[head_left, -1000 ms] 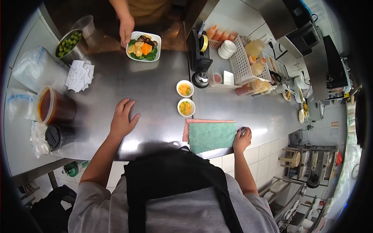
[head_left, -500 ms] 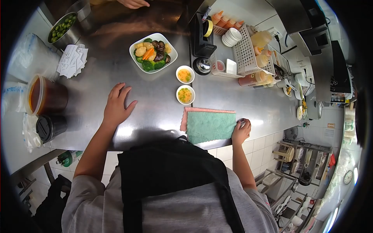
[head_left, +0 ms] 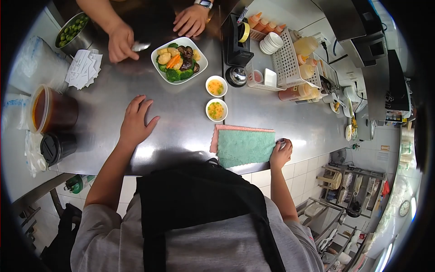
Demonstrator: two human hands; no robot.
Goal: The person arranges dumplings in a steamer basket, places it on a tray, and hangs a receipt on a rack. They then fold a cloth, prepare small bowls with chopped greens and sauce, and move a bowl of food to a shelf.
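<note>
My left hand [head_left: 136,120] rests on the steel counter [head_left: 172,136] with its fingers spread and nothing in it. At the counter's front edge, my right hand [head_left: 281,154] is curled around a small shiny object [head_left: 282,144], too small to name, just right of the folded green cloth [head_left: 244,147]. A pink cloth [head_left: 214,140] shows beneath the green one. Beyond my hands stand a square white bowl of vegetables and mushrooms [head_left: 180,61] and two small white bowls, one [head_left: 216,86] behind the other [head_left: 216,110], each with yellow-orange food and green bits.
Across the counter are another person's hands, one [head_left: 121,43] with a metal utensil [head_left: 140,46], the other [head_left: 191,20] flat. Paper slips [head_left: 84,68], a sauce tub [head_left: 53,110] and a black-lidded cup [head_left: 56,148] stand left. A bell [head_left: 236,76] and bottle basket [head_left: 290,59] are at the back right.
The other person's two hands have come in over the far side of the counter, one with a metal utensil near the square bowl. My own hands have hardly moved.
</note>
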